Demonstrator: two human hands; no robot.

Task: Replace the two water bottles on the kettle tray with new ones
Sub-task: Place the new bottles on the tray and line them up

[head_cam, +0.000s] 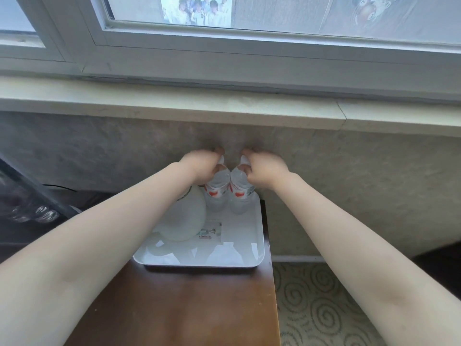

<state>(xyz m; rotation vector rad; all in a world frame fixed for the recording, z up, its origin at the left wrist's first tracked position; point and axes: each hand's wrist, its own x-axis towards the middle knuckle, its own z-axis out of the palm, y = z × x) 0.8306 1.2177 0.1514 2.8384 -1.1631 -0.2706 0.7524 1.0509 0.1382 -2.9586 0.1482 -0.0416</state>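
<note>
Two clear water bottles with red-and-white labels stand side by side at the far end of a white tray [259, 236]. My left hand [199, 166] grips the neck of the left bottle [217, 193]. My right hand [264, 168] grips the neck of the right bottle [240, 193]. Both caps are hidden by my fingers. A white kettle [184, 218] sits on the tray's left side, touching the left bottle. The bottles' bases appear to rest on the tray.
The tray lies on a brown wooden table [189, 308], against a grey wall below a window sill [224, 106]. A small printed card [212, 231] lies flat on the tray. Patterned carpet [316, 308] is to the right. Dark objects [27, 203] stand at left.
</note>
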